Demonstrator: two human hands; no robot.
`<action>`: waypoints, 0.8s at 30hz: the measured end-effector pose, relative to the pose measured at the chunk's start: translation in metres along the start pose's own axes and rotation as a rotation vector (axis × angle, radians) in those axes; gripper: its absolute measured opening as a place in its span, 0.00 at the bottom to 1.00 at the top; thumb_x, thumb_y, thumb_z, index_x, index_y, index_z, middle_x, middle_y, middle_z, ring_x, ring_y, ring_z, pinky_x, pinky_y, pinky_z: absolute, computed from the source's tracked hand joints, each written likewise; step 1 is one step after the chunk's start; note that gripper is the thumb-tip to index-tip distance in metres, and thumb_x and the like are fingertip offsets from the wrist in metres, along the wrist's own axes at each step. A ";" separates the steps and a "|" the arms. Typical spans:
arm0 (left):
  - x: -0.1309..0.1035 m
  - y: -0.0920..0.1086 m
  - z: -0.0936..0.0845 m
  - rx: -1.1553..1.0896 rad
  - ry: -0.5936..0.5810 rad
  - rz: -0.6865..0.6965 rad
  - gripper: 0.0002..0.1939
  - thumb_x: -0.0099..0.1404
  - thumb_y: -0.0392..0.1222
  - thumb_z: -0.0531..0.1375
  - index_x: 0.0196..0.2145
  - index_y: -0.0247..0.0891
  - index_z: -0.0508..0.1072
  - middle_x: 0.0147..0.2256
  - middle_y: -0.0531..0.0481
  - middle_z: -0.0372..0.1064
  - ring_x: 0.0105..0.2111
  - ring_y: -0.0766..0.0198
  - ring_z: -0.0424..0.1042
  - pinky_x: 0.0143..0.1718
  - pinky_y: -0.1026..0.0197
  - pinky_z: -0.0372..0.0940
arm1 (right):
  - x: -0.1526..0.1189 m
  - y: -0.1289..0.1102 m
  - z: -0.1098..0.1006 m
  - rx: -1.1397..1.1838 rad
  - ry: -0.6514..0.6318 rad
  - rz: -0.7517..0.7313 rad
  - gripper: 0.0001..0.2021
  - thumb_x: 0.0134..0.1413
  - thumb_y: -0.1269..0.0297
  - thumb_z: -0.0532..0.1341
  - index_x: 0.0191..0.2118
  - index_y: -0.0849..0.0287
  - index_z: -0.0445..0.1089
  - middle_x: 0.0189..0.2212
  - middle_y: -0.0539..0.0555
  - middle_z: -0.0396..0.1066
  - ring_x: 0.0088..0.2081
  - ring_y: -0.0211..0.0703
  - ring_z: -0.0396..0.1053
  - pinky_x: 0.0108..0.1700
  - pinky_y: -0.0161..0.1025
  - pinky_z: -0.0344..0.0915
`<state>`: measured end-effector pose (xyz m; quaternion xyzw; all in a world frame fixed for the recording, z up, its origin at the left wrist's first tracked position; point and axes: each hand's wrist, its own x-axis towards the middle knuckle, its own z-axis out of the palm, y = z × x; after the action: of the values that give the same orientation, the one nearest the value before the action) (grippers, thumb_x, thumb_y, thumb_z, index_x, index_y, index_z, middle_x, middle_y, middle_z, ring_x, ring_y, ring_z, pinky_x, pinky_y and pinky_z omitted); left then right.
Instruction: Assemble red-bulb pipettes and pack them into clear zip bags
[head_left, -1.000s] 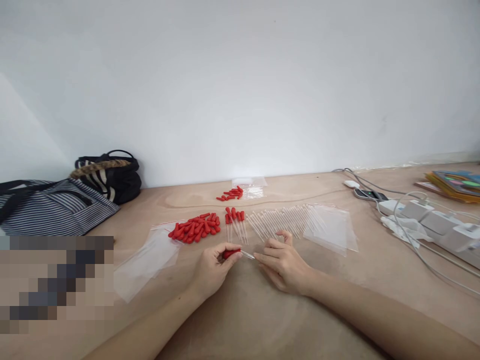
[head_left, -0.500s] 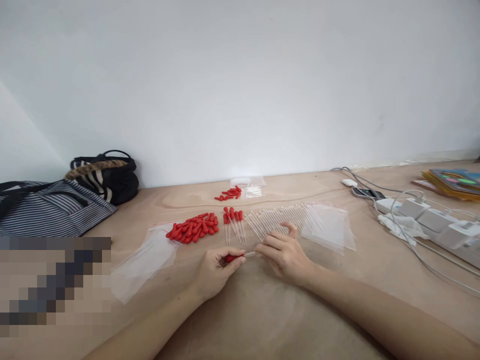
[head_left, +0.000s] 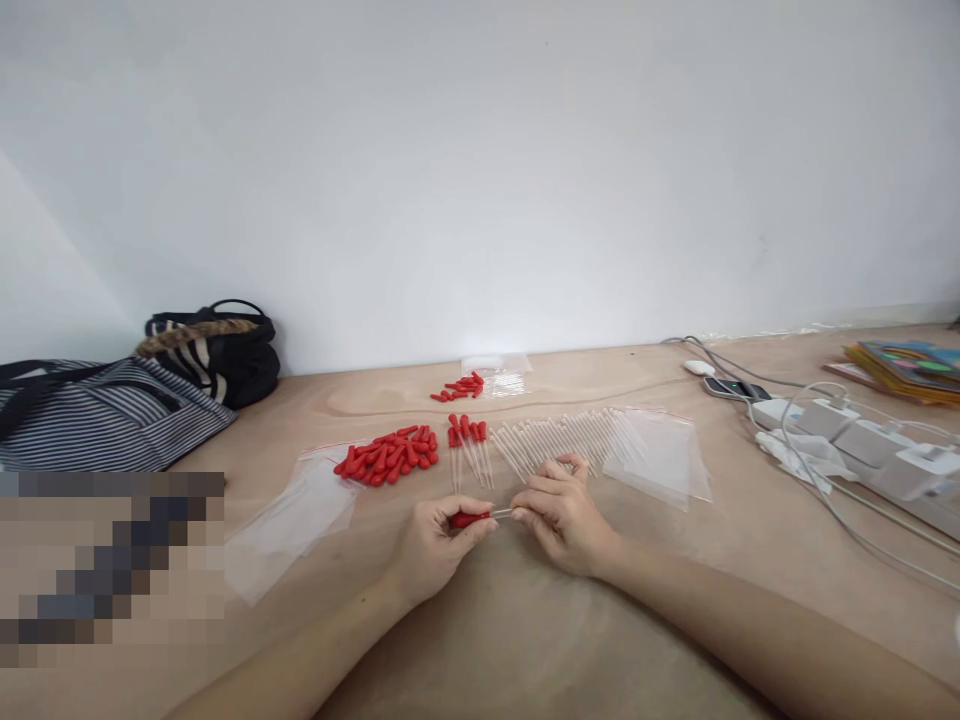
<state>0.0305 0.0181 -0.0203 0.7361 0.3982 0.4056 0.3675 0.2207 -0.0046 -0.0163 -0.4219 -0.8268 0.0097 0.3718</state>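
Between the thumb and fingers of my left hand (head_left: 433,540) is a red rubber dropper bulb (head_left: 469,520), its narrow end facing right. My right hand (head_left: 564,515) pinches a clear glass dropper tube (head_left: 502,513), whose left end meets the mouth of the bulb; how deep it sits I cannot tell. Beyond my hands lie several droppers with red bulbs on them (head_left: 466,440). A heap of loose red bulbs (head_left: 390,457) is to their left, and a row of bare glass tubes (head_left: 562,437) to their right, just past my right fingers.
Clear plastic bags lie at left (head_left: 289,535) and right (head_left: 660,460). Smaller red bulbs (head_left: 461,387) and a small bag (head_left: 506,372) are near the wall. A striped bag (head_left: 112,415) stands left; a power strip with chargers (head_left: 874,435), cables and booklets (head_left: 904,365) occupy the right.
My right fingers have closed in around the glass tube, with the raised fingers curling down. My left hand stays nearly in place, and more of the red bulb shows.
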 end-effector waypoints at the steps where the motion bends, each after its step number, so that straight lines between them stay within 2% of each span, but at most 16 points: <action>1: 0.000 0.000 0.000 0.006 -0.003 -0.002 0.07 0.50 0.40 0.62 0.28 0.35 0.76 0.24 0.50 0.74 0.23 0.65 0.70 0.26 0.66 0.65 | 0.000 0.000 0.000 -0.007 -0.011 0.002 0.13 0.57 0.65 0.48 0.28 0.57 0.67 0.21 0.48 0.65 0.31 0.37 0.58 0.42 0.44 0.41; 8: 0.001 0.000 0.001 0.066 -0.005 0.042 0.07 0.51 0.42 0.61 0.27 0.36 0.75 0.25 0.51 0.73 0.25 0.64 0.69 0.28 0.64 0.65 | 0.002 -0.001 0.001 -0.036 -0.075 0.030 0.12 0.56 0.66 0.49 0.26 0.58 0.67 0.21 0.48 0.67 0.31 0.36 0.59 0.42 0.43 0.41; 11: 0.001 0.002 0.000 0.076 -0.003 -0.015 0.08 0.51 0.43 0.62 0.28 0.37 0.73 0.24 0.52 0.71 0.24 0.65 0.68 0.27 0.65 0.64 | 0.005 -0.001 0.001 -0.031 -0.108 0.048 0.12 0.56 0.66 0.50 0.27 0.57 0.67 0.22 0.47 0.68 0.32 0.36 0.60 0.43 0.43 0.40; 15: 0.004 0.007 -0.003 -0.029 -0.014 -0.081 0.13 0.49 0.42 0.63 0.33 0.37 0.69 0.24 0.55 0.69 0.25 0.66 0.68 0.27 0.65 0.64 | 0.007 0.000 -0.002 -0.036 -0.140 0.035 0.08 0.56 0.64 0.52 0.33 0.54 0.68 0.24 0.47 0.70 0.32 0.36 0.60 0.46 0.45 0.37; 20: 0.004 0.011 -0.003 -0.017 -0.079 -0.034 0.07 0.52 0.42 0.60 0.25 0.35 0.69 0.22 0.53 0.68 0.24 0.66 0.67 0.27 0.66 0.63 | 0.008 0.000 -0.008 -0.052 -0.153 -0.012 0.08 0.54 0.62 0.54 0.29 0.56 0.69 0.23 0.48 0.69 0.32 0.37 0.60 0.46 0.47 0.37; 22: 0.004 0.009 -0.006 0.022 -0.071 -0.011 0.07 0.54 0.43 0.60 0.29 0.36 0.69 0.25 0.52 0.69 0.26 0.65 0.68 0.29 0.64 0.64 | 0.010 0.000 -0.009 -0.066 -0.171 -0.011 0.08 0.53 0.62 0.55 0.27 0.56 0.69 0.22 0.48 0.69 0.32 0.38 0.60 0.44 0.46 0.39; 24: 0.007 0.004 -0.014 0.145 0.018 0.034 0.13 0.54 0.44 0.60 0.37 0.38 0.68 0.31 0.50 0.70 0.31 0.62 0.68 0.33 0.62 0.64 | 0.014 0.001 -0.008 -0.077 -0.184 0.045 0.08 0.52 0.63 0.55 0.26 0.56 0.69 0.22 0.48 0.69 0.32 0.37 0.60 0.41 0.44 0.41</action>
<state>0.0213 0.0253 -0.0086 0.7638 0.4172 0.3886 0.3027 0.2212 0.0041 -0.0024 -0.4518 -0.8474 0.0250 0.2777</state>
